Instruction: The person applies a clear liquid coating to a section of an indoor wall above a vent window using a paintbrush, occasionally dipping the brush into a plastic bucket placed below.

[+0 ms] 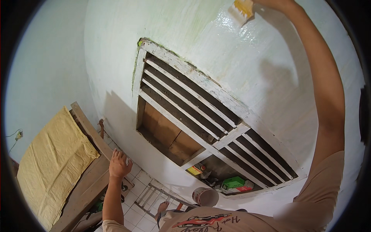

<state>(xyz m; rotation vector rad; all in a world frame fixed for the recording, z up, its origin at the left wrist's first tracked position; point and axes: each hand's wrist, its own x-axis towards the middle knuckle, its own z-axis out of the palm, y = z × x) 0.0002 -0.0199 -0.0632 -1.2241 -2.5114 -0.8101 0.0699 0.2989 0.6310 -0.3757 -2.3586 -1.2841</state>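
Gripping brush | right hand, arm raised | left hand lower

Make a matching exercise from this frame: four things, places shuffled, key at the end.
1. Brush
2. Yellow sheet
3. Bucket
4. Green box

A. In a lower opening of the slatted frame
B. At picture left, beside a wooden board
C. In the right hand, by shiny wall
D. In the picture, between slatted frame and shirt

Pairs: 1-C, 2-B, 3-D, 4-A
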